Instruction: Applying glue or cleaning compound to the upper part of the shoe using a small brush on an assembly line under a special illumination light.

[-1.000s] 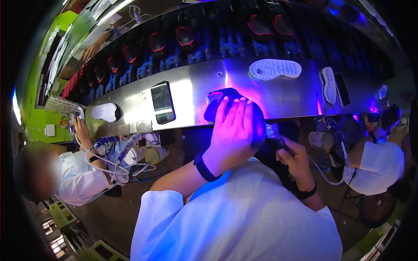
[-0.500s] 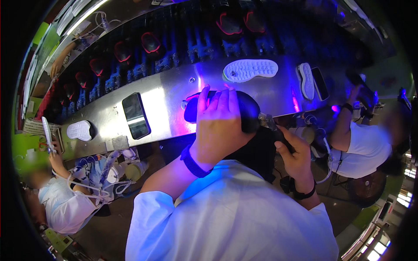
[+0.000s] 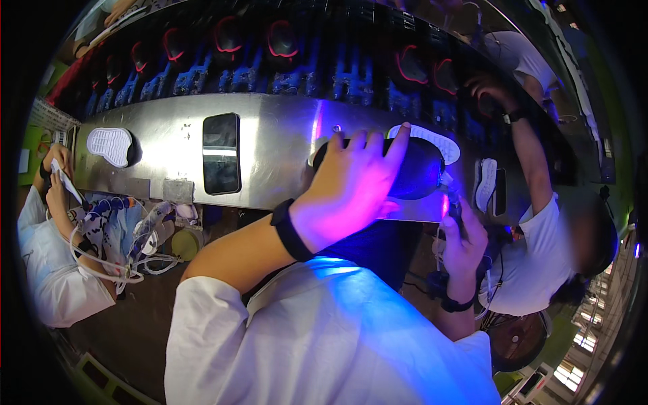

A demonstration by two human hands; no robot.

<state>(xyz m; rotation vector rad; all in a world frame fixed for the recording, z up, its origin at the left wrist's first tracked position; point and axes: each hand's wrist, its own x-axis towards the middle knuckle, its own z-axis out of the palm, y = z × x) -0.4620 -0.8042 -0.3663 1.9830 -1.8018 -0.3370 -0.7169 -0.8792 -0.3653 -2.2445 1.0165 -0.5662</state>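
A black shoe upper (image 3: pixel 417 169) lies tilted over the front edge of the metal bench. My left hand (image 3: pixel 351 182) grips it from above, fingers spread across its top and the thumb by the near edge. In my right hand (image 3: pixel 466 246) is a slim dark-handled tool (image 3: pixel 453 202), closed in the fingers. Its pale tip touches or nearly touches the right end of the upper; I cannot make out its exact kind. Behind the upper is a white shoe sole (image 3: pixel 442 140), partly hidden by it.
A black phone (image 3: pixel 221 155) and another white sole (image 3: pixel 109 146) lie on the bench (image 3: pixel 270 155) to the left. A third sole (image 3: pixel 484 183) is at the right, beside another phone (image 3: pixel 500 192). Behind runs a rack of red-edged uppers (image 3: pixel 282 40). Co-workers sit on both sides.
My view has turned, shifting the bench scene. The tool tip stays by the upper's right end. The right co-worker's arm now reaches to the rack. The left co-worker brings both hands together on a white piece.
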